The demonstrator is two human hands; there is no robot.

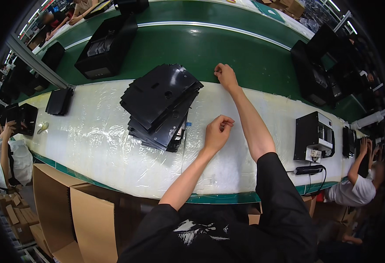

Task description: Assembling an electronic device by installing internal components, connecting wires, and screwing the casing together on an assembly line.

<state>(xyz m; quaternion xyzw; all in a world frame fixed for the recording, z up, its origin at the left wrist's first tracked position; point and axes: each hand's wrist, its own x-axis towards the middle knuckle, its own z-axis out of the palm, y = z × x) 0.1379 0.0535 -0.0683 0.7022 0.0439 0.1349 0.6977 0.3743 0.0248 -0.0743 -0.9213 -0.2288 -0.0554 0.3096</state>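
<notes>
A loose, fanned-out stack of flat black panels point(157, 98) lies on the film-covered bench top, left of my hands. My left hand point(216, 135) hovers just right of the stack, its fingers curled together; anything between the fingertips is too small to make out. Farther out, at the edge of the green conveyor belt point(179, 48), my right hand point(226, 76) is closed in a pinch. What it may hold does not show. Neither hand touches the panels.
A black box-shaped bench machine point(308, 136) stands at right, with a corded black handheld tool point(308, 170) before it. Black cases point(104, 48) sit on the belt. Smaller black panels point(59, 101) lie at left. Open cardboard boxes point(94, 215) stand below; co-workers flank me.
</notes>
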